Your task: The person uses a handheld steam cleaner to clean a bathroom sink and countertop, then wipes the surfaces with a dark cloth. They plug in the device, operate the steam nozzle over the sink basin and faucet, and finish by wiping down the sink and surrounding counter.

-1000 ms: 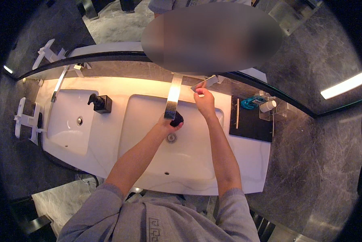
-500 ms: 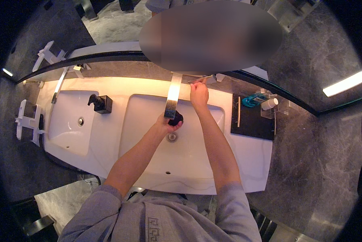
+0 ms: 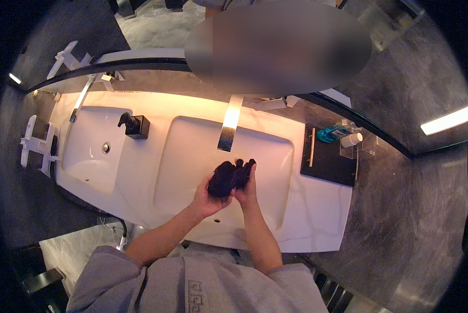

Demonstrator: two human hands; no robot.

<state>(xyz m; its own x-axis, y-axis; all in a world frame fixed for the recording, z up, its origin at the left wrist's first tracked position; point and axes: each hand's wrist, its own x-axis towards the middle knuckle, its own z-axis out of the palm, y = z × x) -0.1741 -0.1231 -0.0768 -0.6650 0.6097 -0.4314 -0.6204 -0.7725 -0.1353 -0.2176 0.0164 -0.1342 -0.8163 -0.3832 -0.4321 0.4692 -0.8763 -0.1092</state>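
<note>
A dark, crumpled cloth (image 3: pixel 223 180) is gathered between my two hands above the large white basin (image 3: pixel 171 182). My left hand (image 3: pixel 206 201) is closed around its left and lower part. At the right side of the bundle, my right hand (image 3: pixel 248 190) grips it, with darker folds sticking up by the fingers. The square metal spout (image 3: pixel 229 125) hangs over the basin, a little beyond the cloth and apart from it. Whether water runs from it I cannot tell. A metal tap lever (image 3: pixel 273 103) shows by the wall, right of the spout, with no hand on it.
A black pump dispenser (image 3: pixel 137 127) stands left of the basin, beside a smaller sink (image 3: pixel 90 156). On the right, a black tray (image 3: pixel 322 163) holds a blue-green bottle (image 3: pixel 330 134) and a white cup (image 3: pixel 352 140). A mirror edge runs along the back.
My right hand has left the tap lever and come down to the cloth. The left hand has drawn the cloth from under the spout toward me; both hands now hold it.
</note>
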